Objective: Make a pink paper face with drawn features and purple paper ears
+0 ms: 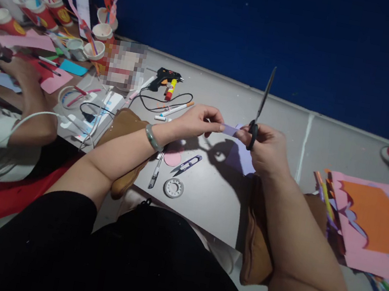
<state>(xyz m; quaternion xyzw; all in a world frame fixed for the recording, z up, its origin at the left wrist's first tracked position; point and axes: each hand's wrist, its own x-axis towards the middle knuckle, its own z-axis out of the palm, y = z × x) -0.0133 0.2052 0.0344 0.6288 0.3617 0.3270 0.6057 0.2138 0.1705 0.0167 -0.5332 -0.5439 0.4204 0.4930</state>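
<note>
Paper strip in pale purple [230, 130] stretches above the tabletop between the person's hands, its long axis running side to side, roughly parallel to the back edge of the grey-white table [214, 206]. The left hand [204, 118] has its fingertips pinched together on the left end. The right hand [269, 148] meets the right end with its thumb tip and also grips the scissors with black handles and long dark blades [264, 102]. Those blades look together and point away, past the back edge of the table as seen here, standing nearly square to the strip. They lie just beyond its right end, off the paper, so the right hand is the one nearer both.

Under the right hand is a larger piece of pale purple paper [241, 158]; whether the strip joins it, I cannot tell. Toward the near edge, left of that piece, lie purple-handled metal thread snips [195, 160], slanting, beside a white ring-shaped tape roll [173, 188] and a flat pink paper disc [173, 157].
</note>
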